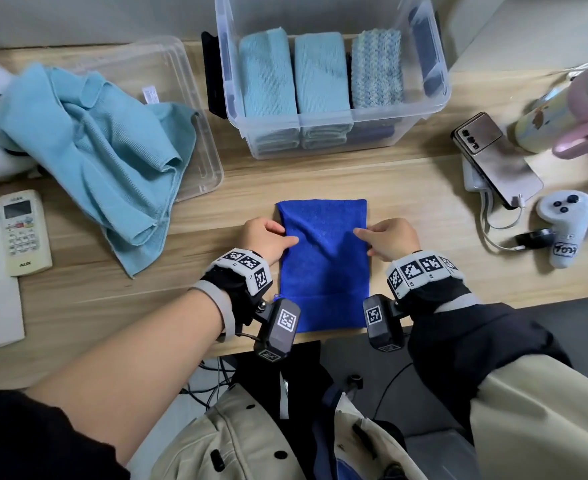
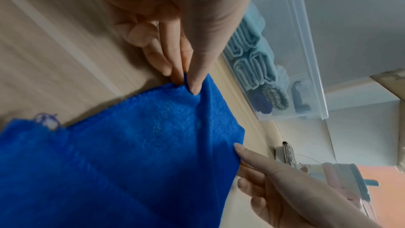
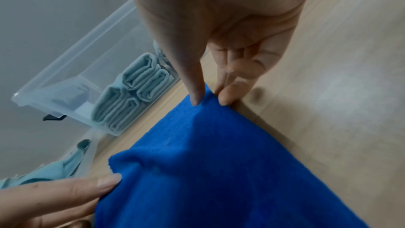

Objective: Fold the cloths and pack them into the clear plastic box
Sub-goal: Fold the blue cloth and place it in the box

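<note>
A dark blue cloth (image 1: pixel 323 265) lies folded into a long strip on the wooden table, its near end at the table edge. My left hand (image 1: pixel 268 237) pinches its left edge about midway, thumb on top (image 2: pixel 194 82). On the opposite edge my right hand (image 1: pixel 386 239) pinches the cloth (image 3: pixel 219 162) between thumb and fingers (image 3: pixel 197 96). The clear plastic box (image 1: pixel 438 98) stands behind, with folded light blue cloths (image 1: pixel 266 74) and a knitted blue-white cloth (image 1: pixel 375 67) upright inside. An unfolded light blue cloth (image 1: pixel 95 150) lies crumpled at the left.
The box lid (image 1: pixel 195 81) lies under the crumpled cloth. A remote control (image 1: pixel 24 232) sits at the left edge. At the right are a phone (image 1: pixel 497 157) on a power bank, a white controller (image 1: pixel 566 223), cables and a bottle (image 1: pixel 555 109).
</note>
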The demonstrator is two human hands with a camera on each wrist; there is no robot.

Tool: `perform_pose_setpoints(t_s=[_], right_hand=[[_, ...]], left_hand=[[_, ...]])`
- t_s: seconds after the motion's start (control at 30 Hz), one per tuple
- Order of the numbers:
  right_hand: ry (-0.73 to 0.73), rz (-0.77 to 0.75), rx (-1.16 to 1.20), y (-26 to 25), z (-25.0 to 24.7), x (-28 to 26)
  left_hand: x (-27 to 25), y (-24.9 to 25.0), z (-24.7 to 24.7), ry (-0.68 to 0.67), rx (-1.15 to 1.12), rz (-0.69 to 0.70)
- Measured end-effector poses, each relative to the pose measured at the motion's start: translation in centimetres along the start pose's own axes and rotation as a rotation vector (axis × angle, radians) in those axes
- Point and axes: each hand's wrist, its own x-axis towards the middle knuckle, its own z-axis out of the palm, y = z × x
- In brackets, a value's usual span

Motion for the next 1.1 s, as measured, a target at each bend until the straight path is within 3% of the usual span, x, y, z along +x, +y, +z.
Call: perform_pose_setpoints(t_s=[0.3, 0.43, 0.57, 0.63, 0.73, 0.83, 0.97, 1.1], right_hand=[[0.129, -0.080, -0.046, 0.4, 1.0, -0.5], [0.190, -0.100, -0.052, 0.4, 0.6, -1.5], [-0.183, -0.042, -0.229, 1.0, -0.1, -3.0], [-0.319, -0.010, -0.403, 1.4, -0.3, -3.9], [-0.370, -0.020, -0.496, 1.9, -0.2, -4.8], [-0.449, -0.052, -0.345, 2.1, 0.2, -5.6], [-0.440, -0.114, -0.181, 2.4, 0.5, -6.2], [-0.521, -0.145, -0.077, 3.1, 0.7, -6.3]], left_hand=[[-0.4, -1.0, -0.8, 0.077, 0.123, 0.095], [-0.9, -1.7, -0.9, -0.010, 0.066, 0.101], [-1.9, -2.6, -1.6, -0.258, 0.065, 0.042], [-2.1, -2.8, -1.9, -0.297, 0.101, 0.036], [-2.5, -3.0, -2.1, -0.312, 0.136, 0.037], [-3.1, -3.4, -2.2, -0.391, 0.198, 0.051], [-3.9, -3.9, -2.7, -0.534, 0.408, 0.050], [-4.7, -4.5, -2.6, -0.583, 0.610, 0.046]])
